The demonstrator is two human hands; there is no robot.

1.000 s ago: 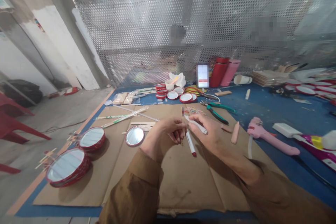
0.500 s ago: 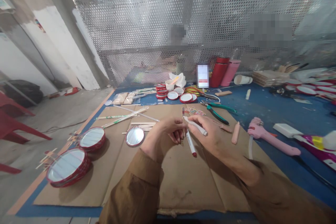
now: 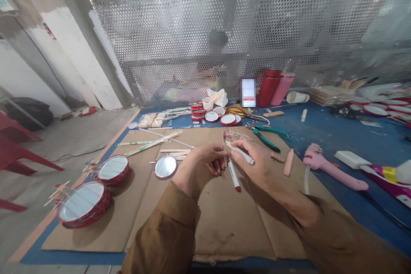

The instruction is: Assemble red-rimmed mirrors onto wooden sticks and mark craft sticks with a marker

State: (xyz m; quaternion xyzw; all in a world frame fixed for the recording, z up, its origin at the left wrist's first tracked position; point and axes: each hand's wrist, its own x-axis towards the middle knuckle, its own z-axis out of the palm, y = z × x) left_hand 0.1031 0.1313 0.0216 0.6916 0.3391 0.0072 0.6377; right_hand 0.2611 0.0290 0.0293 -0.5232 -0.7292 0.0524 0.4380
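My left hand is closed round a thin wooden stick that stands upright above a sheet of brown cardboard. My right hand pinches a white marker, its tip against the stick. A second white marker with a red cap hangs down from between the two hands; which hand grips it is unclear. A small round mirror lies just left of my left hand.
Two larger red-rimmed mirrors lie at the left. Pliers, a pink glue gun and a glue stick lie to the right. Small red-rimmed mirrors, bottles and loose sticks sit behind, before a perforated metal screen.
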